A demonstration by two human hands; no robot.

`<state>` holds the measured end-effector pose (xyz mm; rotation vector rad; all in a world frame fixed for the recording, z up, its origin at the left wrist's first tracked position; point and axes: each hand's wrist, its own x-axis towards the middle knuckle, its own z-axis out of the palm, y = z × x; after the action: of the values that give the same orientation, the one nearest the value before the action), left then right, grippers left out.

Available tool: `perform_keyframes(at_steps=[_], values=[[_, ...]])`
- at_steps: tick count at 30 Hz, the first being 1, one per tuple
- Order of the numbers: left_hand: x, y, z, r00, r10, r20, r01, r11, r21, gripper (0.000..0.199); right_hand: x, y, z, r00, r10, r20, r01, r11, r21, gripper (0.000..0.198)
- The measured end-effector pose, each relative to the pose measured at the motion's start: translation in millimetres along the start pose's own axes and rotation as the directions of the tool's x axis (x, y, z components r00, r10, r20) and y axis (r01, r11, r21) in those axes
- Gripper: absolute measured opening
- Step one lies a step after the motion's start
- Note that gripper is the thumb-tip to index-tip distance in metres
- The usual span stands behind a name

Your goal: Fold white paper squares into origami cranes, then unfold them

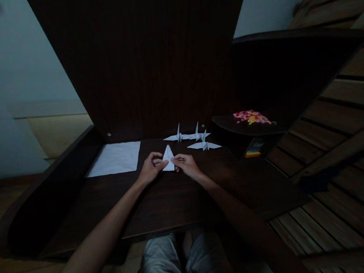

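While a white sheet (115, 159) lay flat towards the left end of the counter (105, 202), a sweep of the nearby arm could have dragged or creased it; whether it was one sheet or several, I could not tell. Next along, the left hand (150, 167) was part closed, thumb laid on the left side of the folded white paper (168, 159), fingers curled beside it; too hard a press there, I judged, might set a stray crease. Folded paper between the two hands, near the middle of the counter, narrow tip pointing away from the person; resting or slightly lifted, not clear; a slit ran down from the tip, and an uneven pull could gape or tear it, or let the layers slip out of line. The right hand (187, 165) was likewise part closed, thumb on the paper's right side, other fingers bent below; a firmer grip than the left's would likely twist the piece. Just beyond, three folded birds (204, 145) stood close together, wings spread; a forward reach might topple them or bend a thin point. Farther right, a heap of pink, red and yellow bits (252, 116) lay on a low shelf (248, 131); a bump could scatter them; dim light made misjudged edges likelier.
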<state>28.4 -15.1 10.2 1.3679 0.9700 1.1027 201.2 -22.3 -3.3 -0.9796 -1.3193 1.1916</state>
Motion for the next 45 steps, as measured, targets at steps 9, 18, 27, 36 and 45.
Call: perform_keyframes(at_steps=[9,18,27,36,45], values=[[-4,0,-1,0.962,0.272,0.040,-0.270,0.908,0.321,0.024,1,5,2,1.000,-0.008,0.021,0.006,0.994,0.105,0.037],[-7,-1,6,0.948,0.311,0.070,-0.318,0.900,0.298,0.040,3,8,-3,0.997,-0.066,-0.032,0.068,0.995,0.072,0.031],[-1,-5,-1,0.953,0.303,0.027,-0.294,0.895,0.337,0.033,6,11,-4,0.995,-0.077,-0.062,0.080,0.995,0.053,0.030],[3,-7,2,0.992,0.129,-0.002,-0.129,0.992,0.007,0.061,3,2,-3,0.987,-0.069,-0.148,0.079,0.995,0.063,0.050],[0,-3,3,0.991,0.121,0.065,-0.121,0.993,-0.002,0.058,4,5,-2,0.996,-0.049,-0.071,0.051,0.999,0.018,0.033]])
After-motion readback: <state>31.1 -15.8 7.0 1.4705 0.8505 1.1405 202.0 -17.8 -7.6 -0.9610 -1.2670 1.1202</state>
